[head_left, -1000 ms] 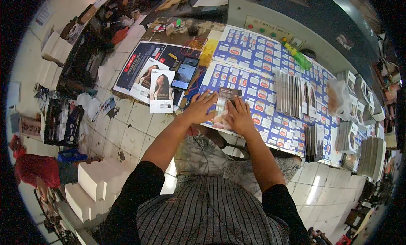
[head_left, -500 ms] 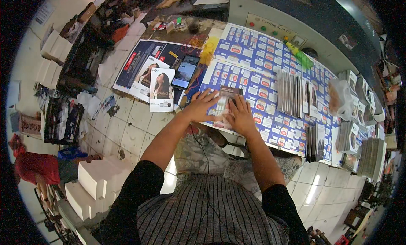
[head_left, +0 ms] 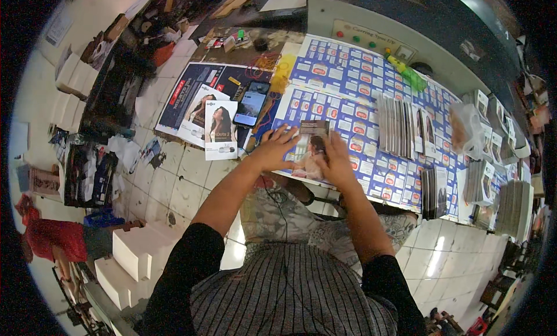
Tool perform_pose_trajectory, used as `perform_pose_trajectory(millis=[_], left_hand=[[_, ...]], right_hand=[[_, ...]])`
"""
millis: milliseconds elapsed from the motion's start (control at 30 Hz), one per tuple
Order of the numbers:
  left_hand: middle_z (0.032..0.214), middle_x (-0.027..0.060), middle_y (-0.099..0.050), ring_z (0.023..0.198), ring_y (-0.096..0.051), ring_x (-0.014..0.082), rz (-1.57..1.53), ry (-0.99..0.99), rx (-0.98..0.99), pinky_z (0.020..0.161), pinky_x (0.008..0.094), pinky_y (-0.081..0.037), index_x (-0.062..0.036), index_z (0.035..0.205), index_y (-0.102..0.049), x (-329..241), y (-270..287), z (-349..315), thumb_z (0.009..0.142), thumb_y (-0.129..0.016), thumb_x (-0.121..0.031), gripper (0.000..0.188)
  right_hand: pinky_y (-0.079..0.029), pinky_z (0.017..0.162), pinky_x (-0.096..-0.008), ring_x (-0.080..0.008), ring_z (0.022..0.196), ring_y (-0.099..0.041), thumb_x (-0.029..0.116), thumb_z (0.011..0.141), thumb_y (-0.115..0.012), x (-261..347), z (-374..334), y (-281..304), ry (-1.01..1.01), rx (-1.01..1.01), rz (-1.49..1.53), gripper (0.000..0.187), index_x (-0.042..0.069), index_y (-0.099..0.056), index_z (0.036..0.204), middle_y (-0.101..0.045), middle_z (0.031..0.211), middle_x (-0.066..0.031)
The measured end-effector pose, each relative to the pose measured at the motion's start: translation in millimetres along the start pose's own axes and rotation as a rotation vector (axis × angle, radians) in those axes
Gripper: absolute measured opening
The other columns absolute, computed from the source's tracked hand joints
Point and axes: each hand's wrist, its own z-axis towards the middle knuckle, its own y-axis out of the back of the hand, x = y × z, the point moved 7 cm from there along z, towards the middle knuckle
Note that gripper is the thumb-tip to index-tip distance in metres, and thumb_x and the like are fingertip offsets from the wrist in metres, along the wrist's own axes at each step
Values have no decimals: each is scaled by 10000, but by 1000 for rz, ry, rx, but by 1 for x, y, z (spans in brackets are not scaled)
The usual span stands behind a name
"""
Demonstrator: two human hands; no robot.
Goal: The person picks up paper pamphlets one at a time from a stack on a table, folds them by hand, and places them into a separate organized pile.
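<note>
A flat printed carton [head_left: 312, 149] with a photo of a person and a brown band along its top lies on the blue-patterned printed sheets [head_left: 362, 112] near the table's front edge. My left hand [head_left: 274, 150] rests at its left side, fingers spread. Along its right edge lies my right hand [head_left: 339, 161], with the fingers stretched out. Neither hand is closed around the carton. To the left, a white printed carton [head_left: 221, 132] overlaps another similar carton [head_left: 193, 127] beneath it. A lit phone [head_left: 251, 105] sits between these and my left hand.
Stacks of folded cartons [head_left: 394, 127] stand on the right half, with more in a second stack [head_left: 429, 191] near the front. A green spray bottle [head_left: 413, 79] and a clear plastic bag [head_left: 466, 133] lie farther back. White boxes [head_left: 136, 252] and a person in red [head_left: 55, 240] are at lower left.
My right hand has shifted from lying over the carton to its right edge, uncovering the photo. My left hand stays at the left side. The view has tilted slightly.
</note>
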Motion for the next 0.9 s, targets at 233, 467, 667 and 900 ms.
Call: perform_pose_trajectory(millis=[233, 467, 667, 900], left_hand=[[1643, 118, -177, 1513, -132, 347, 74, -66, 66, 1159, 599, -181, -40, 1515, -327, -6, 9, 6, 816, -662, -622, 970], [1636, 108, -205, 1499, -179, 359, 184, -19, 196, 1155, 639, -137, -166, 1554, -282, -16, 12, 16, 780, -666, -664, 997], [1614, 115, -266, 1475, -232, 391, 194, -16, 145, 1122, 684, -117, -235, 1533, -345, -14, 15, 15, 771, -711, -596, 919], [1632, 97, -212, 1477, -215, 399, 205, 10, 209, 1118, 712, -120, -234, 1547, -312, -19, 16, 19, 770, -714, -601, 949]], right_hand=[[-332, 1077, -568, -427, 1316, -411, 279, 880, -656, -86, -60, 57, -474, -53, -440, 638, 23, -449, 1427, -463, 1405, -224], [-471, 900, -476, -385, 1056, -560, 212, 832, -714, -57, -48, 57, -417, -73, 52, 607, -5, -513, 1361, -558, 1124, -216], [-492, 817, -495, -327, 968, -615, 281, 893, -655, 0, -39, 39, -160, 323, -103, 460, 128, -587, 1321, -630, 1000, -125], [-509, 750, -463, -286, 931, -636, 248, 907, -632, -60, 30, 40, -230, 40, -244, 389, 157, -608, 1285, -624, 985, -94]])
